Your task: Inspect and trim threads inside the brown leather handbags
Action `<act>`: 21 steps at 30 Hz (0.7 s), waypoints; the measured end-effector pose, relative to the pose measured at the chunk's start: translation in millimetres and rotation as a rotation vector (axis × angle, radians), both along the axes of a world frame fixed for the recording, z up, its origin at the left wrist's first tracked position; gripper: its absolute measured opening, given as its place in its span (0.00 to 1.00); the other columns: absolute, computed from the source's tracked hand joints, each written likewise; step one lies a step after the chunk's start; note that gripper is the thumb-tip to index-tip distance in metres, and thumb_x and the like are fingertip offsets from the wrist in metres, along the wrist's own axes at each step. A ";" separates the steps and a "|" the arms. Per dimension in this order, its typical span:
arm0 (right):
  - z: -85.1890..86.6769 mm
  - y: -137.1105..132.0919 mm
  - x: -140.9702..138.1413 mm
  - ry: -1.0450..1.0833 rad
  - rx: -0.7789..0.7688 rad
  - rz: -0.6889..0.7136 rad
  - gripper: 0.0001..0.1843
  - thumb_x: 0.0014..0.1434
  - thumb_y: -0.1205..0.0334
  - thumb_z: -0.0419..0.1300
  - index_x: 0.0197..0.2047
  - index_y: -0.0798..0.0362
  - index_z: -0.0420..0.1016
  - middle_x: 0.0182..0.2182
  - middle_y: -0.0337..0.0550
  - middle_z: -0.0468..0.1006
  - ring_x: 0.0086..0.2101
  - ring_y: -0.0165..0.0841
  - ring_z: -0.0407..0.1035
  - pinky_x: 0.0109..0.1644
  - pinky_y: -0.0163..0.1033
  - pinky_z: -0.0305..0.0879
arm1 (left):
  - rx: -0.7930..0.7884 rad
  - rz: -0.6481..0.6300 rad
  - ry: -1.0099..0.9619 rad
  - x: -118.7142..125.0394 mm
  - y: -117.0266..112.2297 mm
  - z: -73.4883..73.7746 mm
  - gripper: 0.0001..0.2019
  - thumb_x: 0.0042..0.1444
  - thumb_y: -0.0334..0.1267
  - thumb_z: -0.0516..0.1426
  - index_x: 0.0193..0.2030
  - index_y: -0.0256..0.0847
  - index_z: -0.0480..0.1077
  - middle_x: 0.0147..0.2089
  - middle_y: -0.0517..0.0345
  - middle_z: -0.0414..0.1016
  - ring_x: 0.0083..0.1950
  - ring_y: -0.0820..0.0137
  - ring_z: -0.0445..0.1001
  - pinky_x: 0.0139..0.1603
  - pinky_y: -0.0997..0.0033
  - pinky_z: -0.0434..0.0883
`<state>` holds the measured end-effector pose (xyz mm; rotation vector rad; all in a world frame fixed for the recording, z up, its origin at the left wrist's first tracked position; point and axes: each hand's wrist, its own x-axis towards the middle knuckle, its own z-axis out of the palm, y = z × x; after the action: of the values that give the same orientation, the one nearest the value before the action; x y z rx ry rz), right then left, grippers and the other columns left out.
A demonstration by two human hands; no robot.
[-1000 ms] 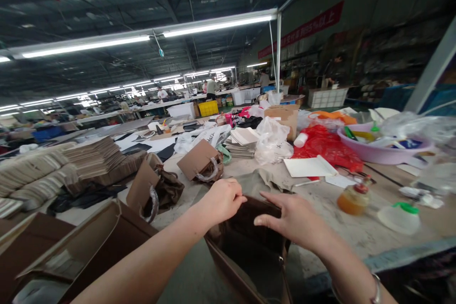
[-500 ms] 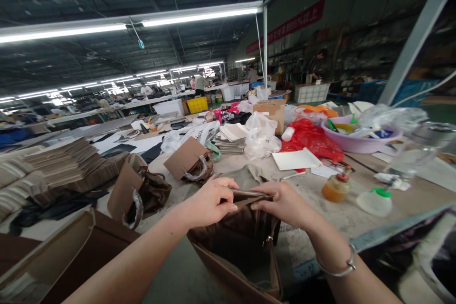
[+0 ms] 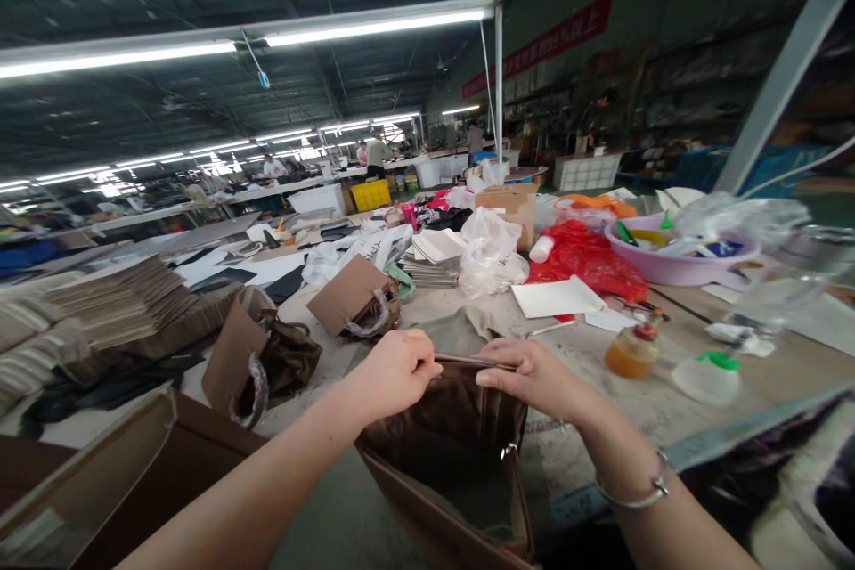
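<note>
An open brown paper bag (image 3: pixel 460 454) stands at the near edge of the worktable, its mouth toward me. My left hand (image 3: pixel 394 371) is closed in a pinch on the far rim of the bag at the left. My right hand (image 3: pixel 538 377) pinches the same rim at the right, a bracelet on its wrist. Between the two hands the rim is pulled into a thin flat strip.
Two brown bags with clear handles (image 3: pixel 357 298) lie behind the hands. Stacks of flat brown card (image 3: pixel 113 307) fill the left. A glue bottle (image 3: pixel 631 349), a green-capped container (image 3: pixel 708 374), a pink basin (image 3: pixel 681 254) and a red plastic bag (image 3: pixel 584 258) sit at right. People work at far tables.
Both hands have gone from resting on the bag's top to pinching its far rim. The view has shifted slightly to the right.
</note>
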<state>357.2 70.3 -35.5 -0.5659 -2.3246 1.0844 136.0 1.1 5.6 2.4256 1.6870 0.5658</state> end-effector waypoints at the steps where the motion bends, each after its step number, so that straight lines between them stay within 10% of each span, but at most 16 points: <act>1: 0.5 -0.9 -0.5 -0.003 -0.005 -0.006 0.17 0.61 0.51 0.56 0.46 0.50 0.77 0.37 0.43 0.77 0.39 0.34 0.69 0.42 0.36 0.64 | 0.001 0.015 0.011 0.3 0.0 0.2 0.08 0.53 0.33 0.58 0.23 0.37 0.71 0.30 0.58 0.72 0.31 0.73 0.70 0.34 0.75 0.65; 21: 10.3 -11.1 -8.0 -0.131 0.216 -0.131 0.17 0.63 0.57 0.52 0.27 0.53 0.73 0.26 0.39 0.73 0.29 0.30 0.66 0.34 0.34 0.59 | 0.025 0.148 0.138 10.9 0.1 1.6 0.09 0.53 0.35 0.57 0.24 0.37 0.73 0.27 0.57 0.72 0.29 0.71 0.70 0.31 0.72 0.63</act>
<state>349.2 59.2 -25.2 -0.7123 -2.4378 0.7452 146.9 1.1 7.2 2.4214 1.9381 0.4485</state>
